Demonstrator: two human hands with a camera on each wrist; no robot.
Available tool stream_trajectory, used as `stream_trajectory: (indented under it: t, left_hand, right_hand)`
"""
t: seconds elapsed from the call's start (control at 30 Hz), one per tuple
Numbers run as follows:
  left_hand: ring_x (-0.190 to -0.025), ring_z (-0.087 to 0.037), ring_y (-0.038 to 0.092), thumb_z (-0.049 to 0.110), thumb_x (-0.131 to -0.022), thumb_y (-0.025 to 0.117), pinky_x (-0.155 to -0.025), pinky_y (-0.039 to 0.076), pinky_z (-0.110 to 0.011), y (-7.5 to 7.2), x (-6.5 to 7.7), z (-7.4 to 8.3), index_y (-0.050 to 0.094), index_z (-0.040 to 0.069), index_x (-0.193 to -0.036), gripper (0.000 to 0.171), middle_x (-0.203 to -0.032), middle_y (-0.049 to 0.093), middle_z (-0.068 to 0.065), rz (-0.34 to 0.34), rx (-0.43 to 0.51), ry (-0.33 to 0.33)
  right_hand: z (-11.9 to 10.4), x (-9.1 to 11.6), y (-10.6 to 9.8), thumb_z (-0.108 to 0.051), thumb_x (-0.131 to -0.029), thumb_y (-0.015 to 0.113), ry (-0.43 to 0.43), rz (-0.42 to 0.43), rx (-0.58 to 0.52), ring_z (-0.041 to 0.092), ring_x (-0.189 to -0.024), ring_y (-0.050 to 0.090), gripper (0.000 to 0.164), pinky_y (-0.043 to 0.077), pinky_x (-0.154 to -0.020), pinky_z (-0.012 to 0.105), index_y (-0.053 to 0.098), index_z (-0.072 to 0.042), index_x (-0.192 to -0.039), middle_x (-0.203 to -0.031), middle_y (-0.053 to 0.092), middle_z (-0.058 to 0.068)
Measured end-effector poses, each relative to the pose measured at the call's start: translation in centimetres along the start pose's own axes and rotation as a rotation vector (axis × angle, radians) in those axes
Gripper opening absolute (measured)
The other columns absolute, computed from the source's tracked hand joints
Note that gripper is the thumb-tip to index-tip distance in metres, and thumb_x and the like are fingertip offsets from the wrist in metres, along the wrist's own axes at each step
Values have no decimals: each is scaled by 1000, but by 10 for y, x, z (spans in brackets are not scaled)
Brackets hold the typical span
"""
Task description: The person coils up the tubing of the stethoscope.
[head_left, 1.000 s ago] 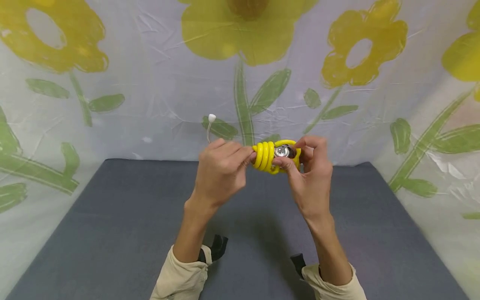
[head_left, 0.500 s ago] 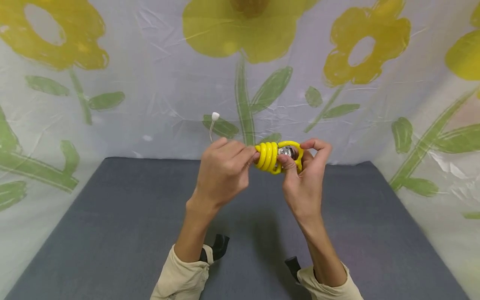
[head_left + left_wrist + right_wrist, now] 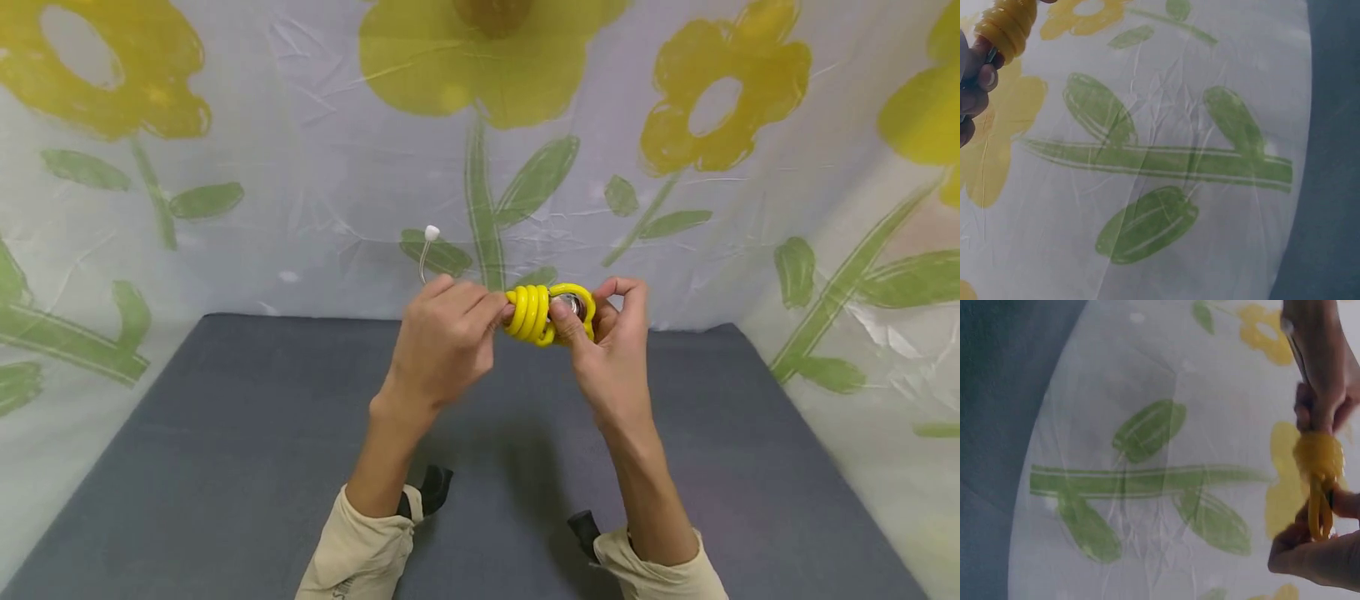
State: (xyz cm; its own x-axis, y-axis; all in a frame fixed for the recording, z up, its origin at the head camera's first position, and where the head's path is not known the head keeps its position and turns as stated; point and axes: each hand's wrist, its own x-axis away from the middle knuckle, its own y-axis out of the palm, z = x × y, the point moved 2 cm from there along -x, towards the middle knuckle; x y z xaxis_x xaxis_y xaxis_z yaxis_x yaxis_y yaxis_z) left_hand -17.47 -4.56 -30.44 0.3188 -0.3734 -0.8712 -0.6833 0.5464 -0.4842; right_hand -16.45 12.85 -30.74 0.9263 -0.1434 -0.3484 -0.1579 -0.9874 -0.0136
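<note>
A stethoscope is held in mid-air between both hands, its yellow tubing point(image 3: 529, 312) wound in several tight coils. In the head view, my left hand point(image 3: 446, 337) grips the stethoscope at the left end of the coils, its fist hiding the part inside. Above that fist sticks a thin metal ear tube with a white ear tip point(image 3: 432, 233). My right hand point(image 3: 617, 354) pinches the shiny chest piece point(image 3: 567, 303) with the thumb across it, beside a loop of tubing at the right end. The coils point(image 3: 1005, 28) also show in the left wrist view; the tubing loop point(image 3: 1319, 512) appears in the right wrist view.
Below the hands lies a dark grey table point(image 3: 262, 433). A pale curtain point(image 3: 315, 167) with yellow flowers and green leaves hangs behind it and along the sides. Dark straps with black pieces point(image 3: 435, 490) sit at the cuffs of the beige sleeves point(image 3: 360, 546).
The right thumb now covers more of the chest piece, and the right fingers have shifted round the tubing loop. My left hand keeps its grip almost in place.
</note>
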Motion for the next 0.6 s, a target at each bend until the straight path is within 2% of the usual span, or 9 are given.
stream_trajectory:
  t: [0.1, 0.2, 0.27, 0.37, 0.47, 0.6]
  left_hand:
    - [-67, -19, 68, 7, -94, 73, -63, 45, -30, 2, 1, -1, 78, 3, -86, 11, -76, 75, -5, -30, 7, -4]
    - [-69, -18, 69, 6, -94, 72, -63, 45, -30, 2, 3, -1, 78, 4, -87, 9, -79, 77, -5, -78, 46, -31]
    - [-71, -18, 70, 6, -94, 73, -64, 46, -30, 2, 6, -1, 78, 5, -89, 8, -81, 78, -4, -130, 102, -61]
    - [-69, -16, 66, 7, -96, 71, -65, 48, -31, 6, 10, -2, 76, 7, -90, 8, -80, 75, -1, -244, 197, -103]
    - [-63, -13, 54, 9, -100, 66, -64, 45, -27, 16, 14, -5, 71, 8, -86, 15, -70, 63, 2, -438, 319, -144]
    - [-56, -8, 35, 7, -102, 58, -59, 33, -20, 44, 27, -13, 59, 10, -77, 25, -64, 42, 5, -820, 560, -200]
  right_hand:
    - [-2, -4, -7, -6, -101, 65, 53, -70, 34, 19, -92, 65, 33, 57, -84, 23, 35, -17, -109, -103, 66, 10]
    - [-4, -6, -13, -14, -105, 61, 68, -134, 115, 19, -91, 64, 25, 53, -83, 24, 37, -16, -110, -104, 64, 8]
    - [-6, -6, -17, -20, -108, 54, 66, -174, 184, 19, -91, 60, 18, 48, -81, 26, 39, -13, -115, -106, 60, 9]
    - [-8, -8, -27, -32, -112, 43, 59, -182, 268, 21, -99, 55, 24, 44, -85, 30, 40, -10, -121, -112, 55, 10]
    - [-9, -12, -37, -42, -112, 36, 45, -123, 319, 23, -109, 51, 35, 40, -95, 33, 40, -10, -126, -115, 52, 9]
    - [-10, -16, -47, -47, -111, 36, 14, -31, 387, 21, -113, 51, 44, 38, -101, 35, 38, -9, -133, -114, 51, 5]
